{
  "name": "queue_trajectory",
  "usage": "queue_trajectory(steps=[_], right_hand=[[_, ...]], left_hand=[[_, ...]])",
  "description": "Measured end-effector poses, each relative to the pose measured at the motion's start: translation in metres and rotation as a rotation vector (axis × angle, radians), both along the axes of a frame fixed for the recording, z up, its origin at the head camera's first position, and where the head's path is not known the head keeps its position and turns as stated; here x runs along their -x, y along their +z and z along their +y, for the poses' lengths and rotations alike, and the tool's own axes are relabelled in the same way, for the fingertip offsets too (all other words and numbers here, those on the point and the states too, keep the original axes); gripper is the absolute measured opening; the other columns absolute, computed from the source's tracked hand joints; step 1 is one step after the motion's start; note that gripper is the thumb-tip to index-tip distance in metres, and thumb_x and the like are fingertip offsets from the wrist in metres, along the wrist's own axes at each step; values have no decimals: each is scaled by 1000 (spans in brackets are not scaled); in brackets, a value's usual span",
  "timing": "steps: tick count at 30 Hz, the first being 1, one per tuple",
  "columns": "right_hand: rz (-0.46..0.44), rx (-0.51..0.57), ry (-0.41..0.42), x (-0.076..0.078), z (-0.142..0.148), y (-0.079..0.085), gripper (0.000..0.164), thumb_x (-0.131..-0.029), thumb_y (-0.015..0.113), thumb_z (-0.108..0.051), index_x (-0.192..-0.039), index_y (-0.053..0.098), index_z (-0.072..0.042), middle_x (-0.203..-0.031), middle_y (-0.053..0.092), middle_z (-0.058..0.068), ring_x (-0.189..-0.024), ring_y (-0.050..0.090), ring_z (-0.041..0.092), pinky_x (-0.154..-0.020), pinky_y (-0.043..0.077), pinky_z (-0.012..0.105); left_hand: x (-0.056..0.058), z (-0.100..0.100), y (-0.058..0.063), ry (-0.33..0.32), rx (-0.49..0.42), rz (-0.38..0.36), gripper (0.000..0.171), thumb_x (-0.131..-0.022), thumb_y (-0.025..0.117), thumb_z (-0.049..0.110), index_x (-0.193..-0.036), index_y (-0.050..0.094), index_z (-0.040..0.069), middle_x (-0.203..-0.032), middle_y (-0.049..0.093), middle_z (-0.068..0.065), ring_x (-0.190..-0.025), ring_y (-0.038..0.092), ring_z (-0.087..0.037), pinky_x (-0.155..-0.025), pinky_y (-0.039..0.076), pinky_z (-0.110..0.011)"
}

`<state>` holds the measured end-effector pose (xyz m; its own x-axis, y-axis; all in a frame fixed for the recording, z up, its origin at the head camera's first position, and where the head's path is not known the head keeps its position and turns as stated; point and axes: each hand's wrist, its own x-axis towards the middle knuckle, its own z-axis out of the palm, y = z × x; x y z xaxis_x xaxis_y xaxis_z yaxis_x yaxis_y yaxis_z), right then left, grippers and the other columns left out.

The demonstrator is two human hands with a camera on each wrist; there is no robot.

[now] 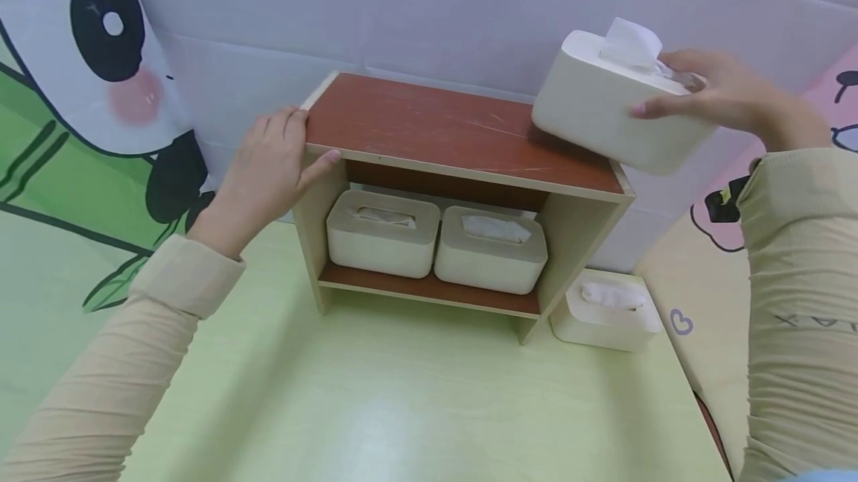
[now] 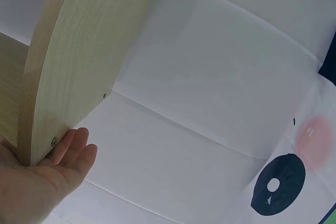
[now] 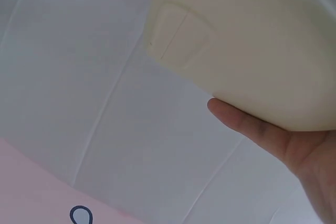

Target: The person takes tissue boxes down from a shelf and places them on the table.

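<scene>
On pale green counter against whitish wall, gripping shelf at left top corner with left hand; clamping tilted tissue box in right hand, by shelf's right top end.

A shelf unit stands on the surface, in front of a wall. On its lower board, a left tissue box and a right tissue box sit side by side. A third box is on the surface, right of the unit. The right hand holds a fourth box at the top board's right end, partly past its edge. The left hand is at its left end.
</scene>
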<state>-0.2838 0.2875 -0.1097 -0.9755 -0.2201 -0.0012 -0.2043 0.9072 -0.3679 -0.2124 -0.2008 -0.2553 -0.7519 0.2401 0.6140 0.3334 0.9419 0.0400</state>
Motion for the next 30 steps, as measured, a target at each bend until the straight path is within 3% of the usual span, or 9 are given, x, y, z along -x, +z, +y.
queue_trajectory(steps=[7,15,19,22,27,30], right_hand=[[-3,8,-28,-2,26,-5,72,-80,61,-49,-142,24,-41,-147,26,7,-123,23,32,-97,21,59],[41,1,-55,-3,56,-14,72,-80,62,-47,-142,28,-35,-136,32,12,-115,27,31,-94,22,61],[73,-28,-54,-6,68,-18,66,-80,63,-45,-138,35,-30,-120,44,8,-104,34,30,-86,28,56],[93,-37,-74,-8,75,-21,59,-79,64,-45,-132,42,-31,-102,47,-5,-95,39,27,-79,30,48],[71,6,-121,-14,88,-29,56,-79,65,-45,-130,44,-36,-89,45,-26,-87,41,13,-78,29,44],[39,35,-134,-15,95,-33,62,-80,64,-44,-136,40,-34,-83,44,-30,-78,43,1,-77,31,44]], left_hand=[[-1,-1,0,-2,-1,1,67,-91,50,43,-124,40,-14,-124,46,-31,-114,43,-44,-98,34,-52],[-2,-1,1,-7,3,11,65,-91,51,42,-123,41,-14,-122,47,-30,-112,44,-43,-98,34,-52],[-3,-1,1,-3,4,3,66,-91,50,43,-123,40,-14,-123,47,-30,-113,44,-43,-98,34,-52],[-3,-1,1,-3,5,2,66,-91,50,42,-124,40,-14,-123,47,-30,-113,44,-43,-98,34,-52],[-3,-2,2,-7,3,9,65,-91,51,42,-124,40,-14,-123,47,-30,-113,44,-43,-97,35,-53],[-3,-2,2,-8,4,13,65,-91,51,42,-123,41,-13,-123,47,-30,-112,44,-43,-97,35,-53]])
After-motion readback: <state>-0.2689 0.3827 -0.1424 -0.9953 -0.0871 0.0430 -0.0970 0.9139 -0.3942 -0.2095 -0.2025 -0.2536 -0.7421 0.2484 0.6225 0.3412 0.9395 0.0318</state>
